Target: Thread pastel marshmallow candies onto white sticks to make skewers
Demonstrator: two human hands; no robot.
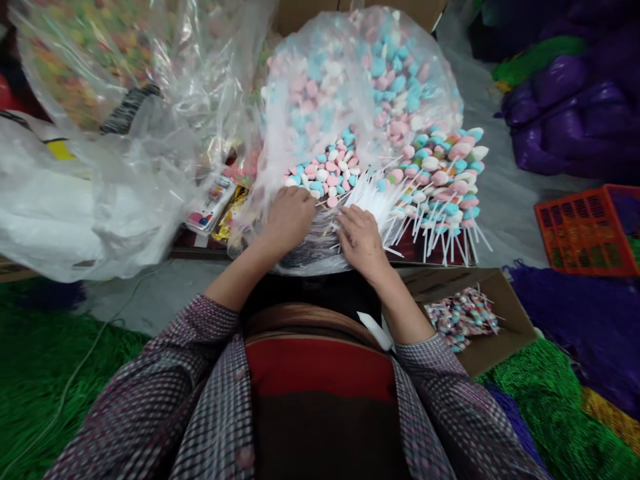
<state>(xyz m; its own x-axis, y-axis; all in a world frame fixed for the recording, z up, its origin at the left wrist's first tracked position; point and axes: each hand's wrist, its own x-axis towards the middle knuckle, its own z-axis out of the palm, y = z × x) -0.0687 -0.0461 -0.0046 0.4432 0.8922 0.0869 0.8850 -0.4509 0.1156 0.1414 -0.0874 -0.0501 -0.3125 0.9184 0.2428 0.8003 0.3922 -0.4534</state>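
Note:
Pink, blue and white candies [333, 168] spill from the mouth of a large clear plastic bag [320, 87] on the table in front of me. My left hand [293, 215] rests at the near edge of these candies, its fingers bent and closed; whatever lies under its fingertips is hidden. Close by on the right, my right hand [359, 235] has its fingers curled together around a thin stick, only partly visible. Beside it lies a bundle of white sticks [373, 199]. Further right is a pile of candy skewers [445, 173], candies threaded on white sticks.
At the left are a bag of yellow-orange candies [90, 60] and a white plastic bag [85, 213]. A cardboard box [515, 327] with wrapped skewers stands below right. Beyond it are an orange crate [590, 233] and purple bundles [565, 120].

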